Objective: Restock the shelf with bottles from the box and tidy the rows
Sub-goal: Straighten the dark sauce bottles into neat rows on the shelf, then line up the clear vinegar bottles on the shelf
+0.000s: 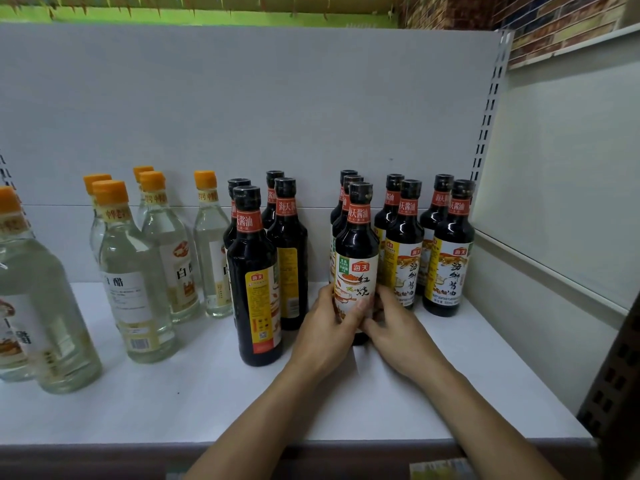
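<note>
White shelf board (173, 403) runs the full width. Grey back panel (242, 98) stands behind it, and a pale side panel (554, 188) closes the right end.

Left half: clear vinegar bottles (135, 289) with orange caps, loosely staggered, labels turned different ways.
Centre: four dark sauce bottles (254, 282) in two files, yellow back labels towards me.
Right: four seafood-label bottles (450, 254) in two files, the last file just beside the side panel.

Room: I see a bare strip of board from the bottle fronts to the front edge, widest at right front. A gap stands between the centre files and the bottle I'm handling. Its right neighbour is just beside it, with hardly any gap.

Held bottle (356, 244): upright on the board, right of centre, at the front of a file of three. Dark contents, black cap, red neck band with white characters. The white front label has a red logo patch and a green patch, and faces me.

Left hand (325, 330) wraps the lower left side, thumb across the label. Right hand (398, 330) curls round the lower right, fingers close together. Both hands hide the base.
</note>
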`<state>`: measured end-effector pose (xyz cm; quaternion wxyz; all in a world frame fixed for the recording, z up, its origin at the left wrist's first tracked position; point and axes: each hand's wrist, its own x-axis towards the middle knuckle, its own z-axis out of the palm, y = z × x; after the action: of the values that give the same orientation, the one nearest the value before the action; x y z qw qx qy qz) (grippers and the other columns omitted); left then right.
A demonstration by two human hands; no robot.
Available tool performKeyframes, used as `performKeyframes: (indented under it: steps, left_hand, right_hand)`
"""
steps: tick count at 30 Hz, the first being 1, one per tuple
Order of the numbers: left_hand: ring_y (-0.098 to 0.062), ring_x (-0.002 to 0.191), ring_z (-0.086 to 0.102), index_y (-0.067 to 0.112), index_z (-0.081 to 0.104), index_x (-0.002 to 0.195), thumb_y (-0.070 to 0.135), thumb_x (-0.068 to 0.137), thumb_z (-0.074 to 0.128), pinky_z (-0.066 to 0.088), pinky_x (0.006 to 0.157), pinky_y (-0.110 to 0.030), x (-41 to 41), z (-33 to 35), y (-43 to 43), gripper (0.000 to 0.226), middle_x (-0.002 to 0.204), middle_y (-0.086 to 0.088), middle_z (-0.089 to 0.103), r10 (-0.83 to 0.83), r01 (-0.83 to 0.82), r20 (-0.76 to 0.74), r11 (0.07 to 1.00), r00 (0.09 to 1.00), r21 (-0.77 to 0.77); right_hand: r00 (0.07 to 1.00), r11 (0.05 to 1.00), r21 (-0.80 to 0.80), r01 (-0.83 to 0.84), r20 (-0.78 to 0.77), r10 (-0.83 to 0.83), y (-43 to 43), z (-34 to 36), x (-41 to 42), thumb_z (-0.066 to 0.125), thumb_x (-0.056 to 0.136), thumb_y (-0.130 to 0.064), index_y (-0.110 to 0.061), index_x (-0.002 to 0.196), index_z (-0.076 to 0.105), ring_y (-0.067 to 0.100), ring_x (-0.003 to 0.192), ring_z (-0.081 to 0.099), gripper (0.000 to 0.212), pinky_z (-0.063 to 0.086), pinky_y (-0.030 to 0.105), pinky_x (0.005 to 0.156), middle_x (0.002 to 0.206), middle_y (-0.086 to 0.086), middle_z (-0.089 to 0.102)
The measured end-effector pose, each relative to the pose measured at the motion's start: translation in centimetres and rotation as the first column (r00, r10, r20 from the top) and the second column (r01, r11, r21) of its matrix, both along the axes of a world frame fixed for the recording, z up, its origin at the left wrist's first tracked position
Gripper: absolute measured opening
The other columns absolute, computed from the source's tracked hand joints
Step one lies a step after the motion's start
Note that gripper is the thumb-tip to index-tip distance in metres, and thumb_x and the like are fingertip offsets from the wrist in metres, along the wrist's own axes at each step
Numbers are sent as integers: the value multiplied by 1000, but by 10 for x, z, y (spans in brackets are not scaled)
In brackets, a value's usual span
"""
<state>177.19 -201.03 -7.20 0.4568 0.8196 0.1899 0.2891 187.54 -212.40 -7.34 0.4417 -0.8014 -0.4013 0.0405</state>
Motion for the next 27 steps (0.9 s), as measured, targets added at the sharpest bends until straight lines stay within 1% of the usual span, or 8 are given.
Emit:
performKeyframes:
  steps: [6, 9, 11, 14, 18, 22, 24, 27]
  left_hand:
    - [2, 115, 56, 30, 39, 149, 50, 96, 61, 43, 86, -12, -11, 9, -5, 61, 136, 17, 58, -30, 30, -13, 999, 999, -20]
    - [8, 116, 47, 31, 30, 155, 43, 99, 61, 40, 94, -16, -23, 14, -7, 65, 142, 18, 52, -58, 58, 8, 998, 998, -15]
    - [6, 116, 43, 30, 28, 156, 39, 100, 59, 39, 95, -19, -33, 18, -8, 64, 134, 19, 49, -67, 67, 5, 998, 998, -14]
    - [1, 116, 44, 29, 29, 155, 36, 101, 59, 43, 100, -26, -45, 20, -7, 62, 141, 7, 52, -68, 68, 11, 998, 998, 8]
    - [-5, 119, 51, 32, 37, 151, 40, 101, 58, 49, 102, -31, -67, 19, -4, 55, 140, 2, 56, -57, 56, 29, 998, 998, 39]
    - [-2, 119, 55, 31, 44, 147, 41, 100, 58, 49, 100, -25, -103, 15, 7, 50, 134, 9, 58, -76, 73, 63, 996, 995, 43]
    - [3, 115, 59, 32, 49, 143, 37, 101, 57, 51, 99, -24, -126, 15, 17, 43, 130, 14, 63, -82, 78, 85, 996, 993, 52]
    - [4, 105, 65, 30, 57, 134, 33, 100, 57, 56, 95, -31, -165, 15, 37, 34, 116, 16, 71, -51, 47, 132, 998, 990, 28]
  right_hand:
    - [1000, 1000, -14, 2, -24, -2, -5, 5, -7, 63, 94, -43, -37, 143, 41, 8, 120, 61, 53, 51, 40, 103, 137, -13, 61]
    - [998, 998, -2, 59, -20, -59, -9, 10, -16, 66, 94, -42, -30, 138, 42, 10, 118, 60, 52, 52, 39, 102, 133, -10, 59]
    - [994, 995, 10, 104, -15, -104, -11, 14, -24, 68, 94, -38, -25, 131, 44, 11, 113, 61, 46, 54, 37, 98, 127, -8, 61]
    - [990, 990, -3, 139, 28, -139, -14, 23, -41, 66, 96, -38, -21, 126, 46, 10, 104, 61, 40, 54, 33, 91, 120, -7, 59]
    - [993, 993, 7, 116, 30, -116, -13, 30, -71, 62, 98, -38, -25, 129, 47, 4, 103, 59, 36, 52, 28, 90, 121, -10, 56]
    - [998, 998, 21, 58, 29, -58, 2, 34, -110, 59, 101, -28, -29, 128, 53, 3, 106, 60, 28, 53, 26, 89, 119, -11, 60]
    - [998, 998, 38, 42, 33, -44, 15, 35, -133, 59, 100, -25, -32, 124, 56, 1, 104, 60, 24, 54, 27, 88, 115, -14, 62]
    - [999, 998, 68, 7, 39, -10, 39, 37, -170, 59, 100, -23, -35, 116, 59, -4, 97, 62, 20, 55, 23, 86, 108, -16, 66]
